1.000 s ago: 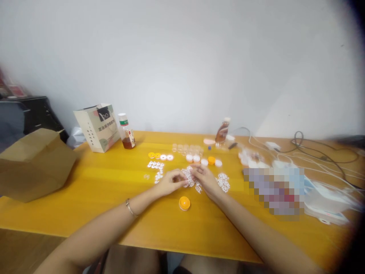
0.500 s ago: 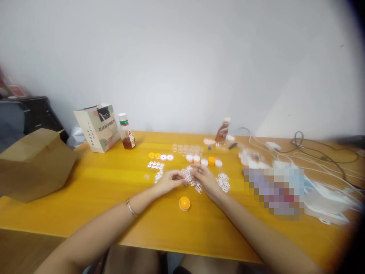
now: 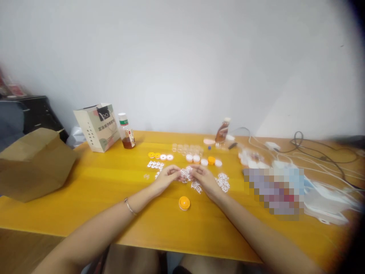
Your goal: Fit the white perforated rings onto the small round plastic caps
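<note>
From the head camera, the only view here, I can see the left hand [image 3: 167,179] has shifted slightly leftward and up over the last second, its fingertips now at the left edge of the small white lattice pieces [image 3: 186,174], while the right hand [image 3: 203,179] has stayed almost put at their right edge. Both grips seem to be pinching that cluster, so I'd judge the pieces are being handled between the two hands, though blur hides exactly which finger holds what. The cluster is at the middle of the desk [image 3: 159,232], with a few loose lattice pieces [image 3: 196,186] just below it, too tangled to count, and one more lattice heap [image 3: 222,182] beside the right hand. Counting the rest: one round orange-topped piece [image 3: 184,203] sits nearer the person; farther back I make out two yellow rings [image 3: 151,155] and two white rings [image 3: 163,157] in one row, then five round caps [image 3: 204,162], four white and one orange. Behind them stand about six clear cups [image 3: 180,147], overlapping and hard to separate. Roughly eight small white knobbed pieces [image 3: 154,163] lie beyond the left hand, others partly covered by it. Two bottles, one on the left [image 3: 127,142] and one on the right [image 3: 222,133], stand towards the wall.
</note>
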{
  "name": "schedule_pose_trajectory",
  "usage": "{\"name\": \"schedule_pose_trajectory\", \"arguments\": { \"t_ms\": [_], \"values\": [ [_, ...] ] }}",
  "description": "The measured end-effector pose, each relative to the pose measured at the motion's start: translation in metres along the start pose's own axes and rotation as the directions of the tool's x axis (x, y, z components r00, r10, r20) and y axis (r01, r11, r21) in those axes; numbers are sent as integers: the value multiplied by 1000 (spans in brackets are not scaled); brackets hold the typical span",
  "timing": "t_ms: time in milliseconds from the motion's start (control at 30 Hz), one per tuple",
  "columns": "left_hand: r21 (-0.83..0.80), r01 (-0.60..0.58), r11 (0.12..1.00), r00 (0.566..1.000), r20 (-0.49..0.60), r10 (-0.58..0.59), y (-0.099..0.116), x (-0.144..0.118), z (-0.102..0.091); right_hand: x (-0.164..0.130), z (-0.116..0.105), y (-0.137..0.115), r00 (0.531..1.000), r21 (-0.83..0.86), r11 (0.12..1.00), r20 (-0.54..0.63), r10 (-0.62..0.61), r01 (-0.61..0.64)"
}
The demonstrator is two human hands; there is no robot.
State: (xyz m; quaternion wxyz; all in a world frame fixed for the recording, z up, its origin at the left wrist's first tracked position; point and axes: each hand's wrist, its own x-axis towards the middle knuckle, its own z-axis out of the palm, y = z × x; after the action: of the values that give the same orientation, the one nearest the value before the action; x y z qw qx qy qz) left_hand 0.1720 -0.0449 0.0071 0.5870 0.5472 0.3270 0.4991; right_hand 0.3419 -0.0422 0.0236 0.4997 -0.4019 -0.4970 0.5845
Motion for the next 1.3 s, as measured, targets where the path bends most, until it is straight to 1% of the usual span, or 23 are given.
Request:
{"name": "schedule_pose_trajectory", "arguments": {
  "t_ms": [200,367,500,567,667,733,833,967,1067,1200,1300],
  "values": [
    [60,-52,997,998,-33,54,4,-2,0,-3,4,3,997,-5,997,26,74,-74],
    [125,-109,986,994,16,108,6,-3,2,-6,7,3,990,0,994,86,108,-109],
    [218,-172,961,985,33,169,3,-5,3,-10,10,1,987,15,994,124,107,-109],
    [310,-210,927,976,17,216,2,-6,4,-11,11,1,986,18,994,129,107,-111],
    [459,-285,842,950,18,312,3,-6,4,-11,11,2,985,36,993,138,108,-114],
    [514,-328,793,932,40,360,4,-7,3,-11,11,3,984,57,991,144,109,-118],
    [550,-367,750,913,61,402,6,-7,4,-11,11,2,982,81,988,150,116,-129],
    [602,-368,708,899,34,438,10,-9,4,-13,12,1,981,89,986,147,128,-142],
    [622,-360,695,895,20,445,11,-8,3,-13,12,0,982,89,986,141,125,-138],
    [623,-337,706,909,20,417,7,-6,1,-12,12,1,985,90,987,120,121,-132],
    [603,-309,736,926,16,376,3,-4,0,-12,12,3,986,83,988,119,118,-128]
  ]
}}
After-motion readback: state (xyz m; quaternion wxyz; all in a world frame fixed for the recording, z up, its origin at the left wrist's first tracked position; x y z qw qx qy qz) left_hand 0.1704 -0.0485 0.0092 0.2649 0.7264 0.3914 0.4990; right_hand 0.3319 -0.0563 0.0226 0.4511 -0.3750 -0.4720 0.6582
